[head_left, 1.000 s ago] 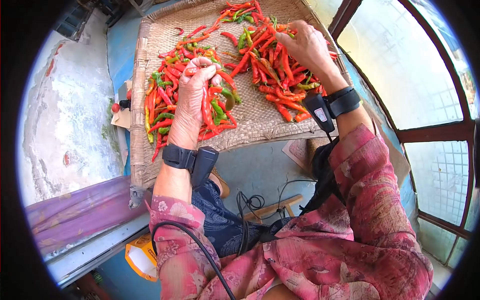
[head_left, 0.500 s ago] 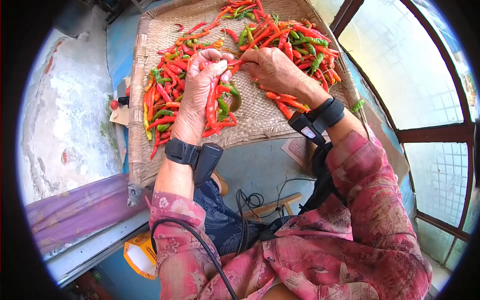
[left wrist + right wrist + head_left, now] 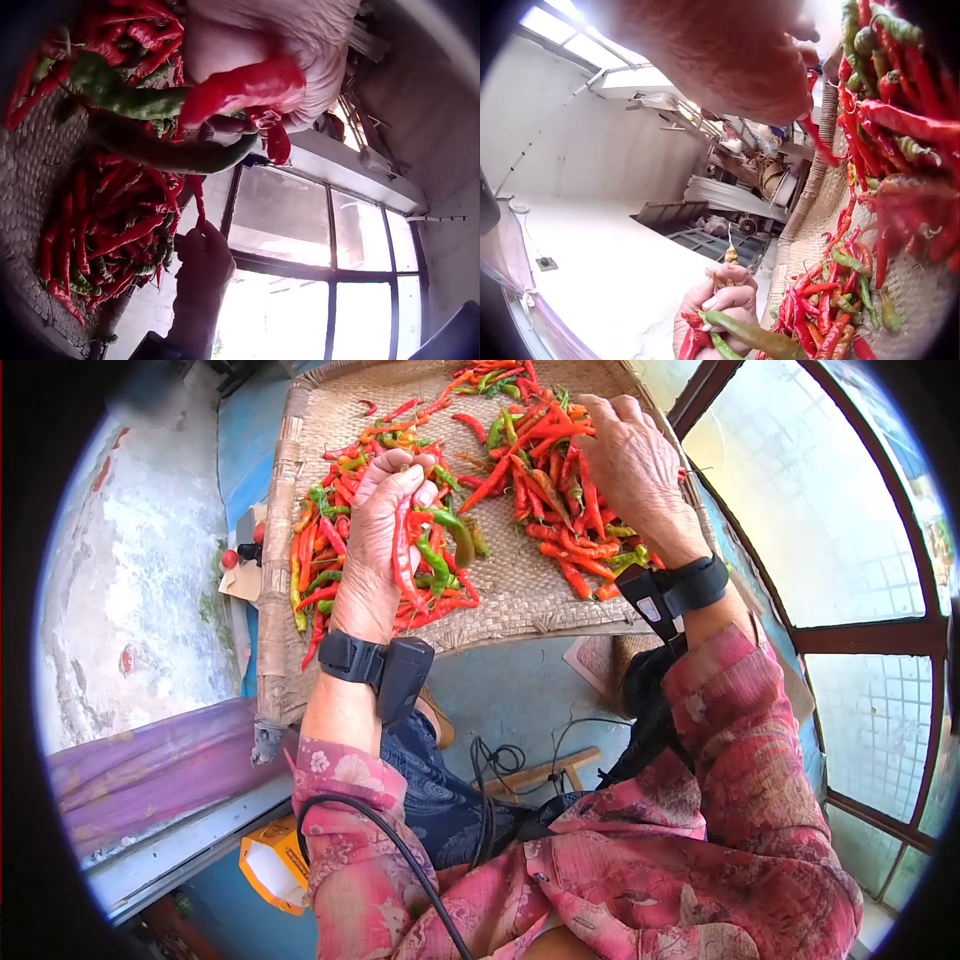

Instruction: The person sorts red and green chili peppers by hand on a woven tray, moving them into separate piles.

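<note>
My left hand (image 3: 378, 530) grips a bunch of chili peppers over the left pile (image 3: 325, 575). From it hang a long red chili pepper (image 3: 403, 555) and a curved green chili pepper (image 3: 457, 532). In the left wrist view, a red pepper (image 3: 244, 90) lies across the palm above a dark green one (image 3: 172, 146). Over the right pile (image 3: 560, 490), my right hand (image 3: 635, 470) pinches a red chili pepper (image 3: 819, 142), which dangles below the fingers in the right wrist view. Both piles lie on a woven tray (image 3: 510, 585).
A third, smaller group of peppers (image 3: 495, 382) lies at the tray's far end. Framed window panes (image 3: 790, 500) stand close on the right. Below are a small wooden stool (image 3: 545, 775), black cables (image 3: 490, 760) and a yellow box (image 3: 275, 865). Purple cloth (image 3: 160, 770) hangs at left.
My right hand came from the right pile to the left hand, then went back over the right pile. The left hand stays nearly in place, still gripping its peppers.
</note>
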The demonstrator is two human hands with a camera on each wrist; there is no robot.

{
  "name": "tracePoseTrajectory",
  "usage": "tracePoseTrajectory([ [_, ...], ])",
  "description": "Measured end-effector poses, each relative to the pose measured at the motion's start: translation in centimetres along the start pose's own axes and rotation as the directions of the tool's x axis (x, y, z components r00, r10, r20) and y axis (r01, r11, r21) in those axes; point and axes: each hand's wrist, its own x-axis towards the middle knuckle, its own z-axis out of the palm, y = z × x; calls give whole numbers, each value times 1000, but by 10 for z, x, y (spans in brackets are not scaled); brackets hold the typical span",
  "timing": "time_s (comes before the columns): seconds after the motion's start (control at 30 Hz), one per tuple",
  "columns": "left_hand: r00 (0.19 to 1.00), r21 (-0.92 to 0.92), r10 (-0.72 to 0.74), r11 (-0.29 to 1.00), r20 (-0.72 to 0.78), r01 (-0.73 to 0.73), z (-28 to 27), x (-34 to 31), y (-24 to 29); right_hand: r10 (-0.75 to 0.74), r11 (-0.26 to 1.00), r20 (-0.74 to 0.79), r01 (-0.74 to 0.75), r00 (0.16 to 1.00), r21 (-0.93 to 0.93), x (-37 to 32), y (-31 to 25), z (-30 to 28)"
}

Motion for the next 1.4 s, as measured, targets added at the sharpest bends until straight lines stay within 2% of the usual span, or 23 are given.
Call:
tracePoseTrajectory([
  [0.07,999,91,23,996,-22,-21,-3,3,-1,34,970,260,-95,965,224,-1,-23,-8],
  [0.1,999,103,33,994,-38,-29,0,2,-3,-69,849,477,-200,876,489,-2,-32,-10],
  [0.13,999,103,29,994,-35,-25,3,3,-4,-198,653,461,-234,865,720,-11,-44,-8],
  [0.17,998,68,31,997,-54,-27,6,3,-6,-206,586,553,-351,807,730,-18,-58,-6],
  [0.33,999,20,5,1000,-53,-4,7,5,-13,-268,682,518,-220,813,698,-26,-71,6],
  [0.4,998,21,-38,999,-43,39,5,5,-12,-239,816,301,22,923,578,-29,-58,17],
  [0.43,998,21,-36,999,-43,36,5,5,-10,-233,861,279,65,932,505,-28,-50,11],
  [0.53,999,74,5,997,-31,-3,3,4,-4,-101,986,557,8,824,167,-18,-27,-1],
  [0.6,998,1,24,1000,-67,-24,1,5,-1,48,996,364,-74,930,57,-17,-22,-6],
  [0.63,998,-5,25,1000,-53,-25,0,5,-1,32,998,241,-44,970,44,-15,-22,-8],
  [0.67,998,-6,29,1000,-56,-30,0,5,-2,27,998,242,-39,970,46,-16,-27,-9],
  [0.73,999,-31,19,999,-41,-20,4,4,-3,9,884,365,-179,931,432,-18,-40,-10],
  [0.77,999,-35,10,999,-47,-12,6,4,-4,-167,726,474,-217,865,652,-23,-43,0],
  [0.8,999,-34,6,999,-46,-8,7,4,-6,-188,540,578,-408,794,736,-32,-57,2],
  [0.87,998,-55,-1,998,-60,-2,10,5,-10,-236,488,530,-372,815,789,-48,-80,11],
  [0.93,999,-51,-6,999,-48,3,12,6,-14,-304,576,685,-445,662,686,-35,-89,-5],
  [0.97,999,-56,-16,998,-51,14,12,6,-15,-318,531,598,-384,735,755,-37,-90,1],
  [1.0,998,-59,-27,998,-55,24,12,6,-15,-318,530,598,-385,736,756,-39,-89,3],
  [1.07,998,-47,-1,999,-64,-2,12,9,-15,-312,619,475,-203,823,759,-41,-85,3],
  [1.13,982,-24,86,996,-166,-91,10,13,-13,-264,670,515,-229,816,706,-40,-75,2],
  [1.2,962,16,137,990,-235,-137,5,13,-12,-273,795,508,-106,817,597,-37,-58,1],
  [1.33,955,56,153,988,-255,-143,-6,14,-7,-72,832,460,-201,885,518,-17,-25,-13],
  [1.4,955,112,153,985,-255,-128,-2,14,-9,20,926,458,-189,889,326,-9,-4,-17],
])
